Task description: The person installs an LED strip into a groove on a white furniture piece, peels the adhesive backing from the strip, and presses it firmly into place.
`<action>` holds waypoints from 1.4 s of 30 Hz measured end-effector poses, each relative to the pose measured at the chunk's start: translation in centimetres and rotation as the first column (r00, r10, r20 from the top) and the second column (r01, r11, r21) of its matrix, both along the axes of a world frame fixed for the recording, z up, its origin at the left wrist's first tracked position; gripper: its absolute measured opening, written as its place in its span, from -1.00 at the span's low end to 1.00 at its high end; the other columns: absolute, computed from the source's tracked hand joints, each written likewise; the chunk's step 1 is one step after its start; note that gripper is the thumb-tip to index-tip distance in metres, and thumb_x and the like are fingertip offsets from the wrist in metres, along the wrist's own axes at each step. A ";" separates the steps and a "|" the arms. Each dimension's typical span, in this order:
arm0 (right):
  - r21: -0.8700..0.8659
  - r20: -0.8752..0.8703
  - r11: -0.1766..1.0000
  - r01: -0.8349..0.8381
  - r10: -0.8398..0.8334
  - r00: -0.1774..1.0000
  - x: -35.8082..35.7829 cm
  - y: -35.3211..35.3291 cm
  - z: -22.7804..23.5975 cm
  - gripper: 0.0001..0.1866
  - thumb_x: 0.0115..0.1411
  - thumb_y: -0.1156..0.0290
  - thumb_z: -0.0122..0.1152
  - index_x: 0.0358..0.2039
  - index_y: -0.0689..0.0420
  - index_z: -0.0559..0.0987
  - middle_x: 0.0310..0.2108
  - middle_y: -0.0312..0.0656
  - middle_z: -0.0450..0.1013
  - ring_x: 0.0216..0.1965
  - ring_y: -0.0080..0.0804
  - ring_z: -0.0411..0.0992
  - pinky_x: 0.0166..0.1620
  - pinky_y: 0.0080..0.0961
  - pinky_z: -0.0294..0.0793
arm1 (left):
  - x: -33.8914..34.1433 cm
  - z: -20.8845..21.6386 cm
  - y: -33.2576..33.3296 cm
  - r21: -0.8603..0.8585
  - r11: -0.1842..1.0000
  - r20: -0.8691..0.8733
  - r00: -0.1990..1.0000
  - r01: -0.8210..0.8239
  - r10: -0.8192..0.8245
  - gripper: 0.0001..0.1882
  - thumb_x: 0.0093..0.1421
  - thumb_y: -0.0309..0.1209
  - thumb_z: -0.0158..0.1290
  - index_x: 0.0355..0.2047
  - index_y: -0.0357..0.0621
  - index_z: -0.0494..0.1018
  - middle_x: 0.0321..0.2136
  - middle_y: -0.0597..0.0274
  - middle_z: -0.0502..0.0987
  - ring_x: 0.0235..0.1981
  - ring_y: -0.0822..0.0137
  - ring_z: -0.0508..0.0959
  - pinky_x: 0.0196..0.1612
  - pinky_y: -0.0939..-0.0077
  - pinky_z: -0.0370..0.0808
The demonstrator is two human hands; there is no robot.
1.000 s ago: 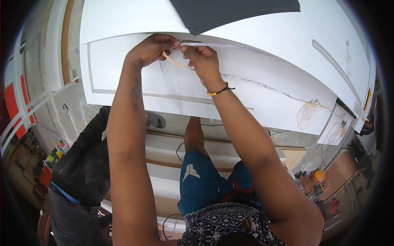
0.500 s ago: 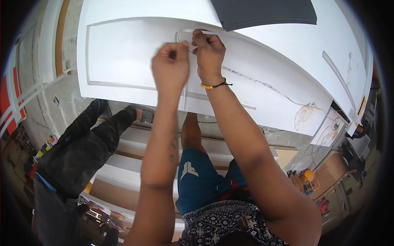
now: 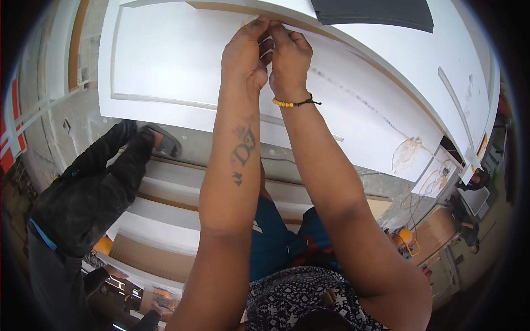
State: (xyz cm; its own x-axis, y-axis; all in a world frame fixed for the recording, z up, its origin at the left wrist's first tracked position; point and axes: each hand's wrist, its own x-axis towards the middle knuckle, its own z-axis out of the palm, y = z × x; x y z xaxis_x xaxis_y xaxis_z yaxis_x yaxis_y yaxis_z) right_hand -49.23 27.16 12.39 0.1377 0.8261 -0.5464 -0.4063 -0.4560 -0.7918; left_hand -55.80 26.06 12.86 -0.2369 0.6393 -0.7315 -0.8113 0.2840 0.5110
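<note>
A white framed panel (image 3: 165,66) lies in front of me, with a raised border and a recessed middle. At its far inner edge my left hand (image 3: 243,55) and my right hand (image 3: 291,55) are close together, fingertips almost meeting. Both are closed in a pinch on a thin white strip (image 3: 312,32), which runs off to the right along the raised border. My fingers hide the part of the strip between them. A beaded yellow bracelet circles my right wrist.
A dark grey sheet stack (image 3: 375,14) lies on the white surface at the far right. A narrow white strip piece (image 3: 455,94) lies farther right. Another person in dark clothes (image 3: 83,204) bends at my left. White boards (image 3: 160,187) are on the floor below the panel.
Both hands have moved farther away, to the panel's far border, and closer together. The loop of strip by my left hand is mostly out of sight. The other person has shifted left in view.
</note>
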 end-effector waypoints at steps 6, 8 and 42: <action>0.155 0.001 0.987 -0.043 0.043 0.999 0.7 -0.2 -0.6 -0.81 0.14 0.39 0.27 -0.39 0.26 0.53 -0.49 -0.28 0.50 -0.51 -0.62 0.38 -0.42 -0.64 0.37 | 0.8 1.1 0.7 0.070 0.993 -0.128 0.986 -0.095 0.103 -0.79 0.18 -0.42 0.15 -0.20 -0.24 0.49 -0.42 0.28 0.55 -0.44 0.43 0.49 -0.40 0.55 0.40; 0.205 0.020 0.976 -0.072 0.069 0.997 1.3 -0.4 -0.4 -0.80 0.15 0.39 0.27 -0.32 0.26 0.53 -0.45 -0.28 0.51 -0.46 -0.63 0.38 -0.39 -0.66 0.36 | 1.2 1.4 0.9 0.075 0.990 -0.127 0.983 -0.122 0.131 -0.77 0.18 -0.43 0.15 -0.18 -0.25 0.47 -0.42 0.25 0.56 -0.44 0.43 0.51 -0.40 0.54 0.42; 0.178 0.105 0.955 -0.239 0.223 0.969 14.0 -3.8 1.2 -0.65 0.24 0.27 0.24 -0.05 0.21 0.50 -0.33 -0.34 0.47 -0.30 -0.61 0.43 -0.24 -0.64 0.42 | 2.5 1.3 2.0 0.456 0.826 0.277 0.935 -0.330 0.221 -0.78 0.34 -0.41 -0.10 -0.09 -0.22 0.44 -0.13 0.15 0.55 -0.03 0.22 0.53 0.12 0.25 0.48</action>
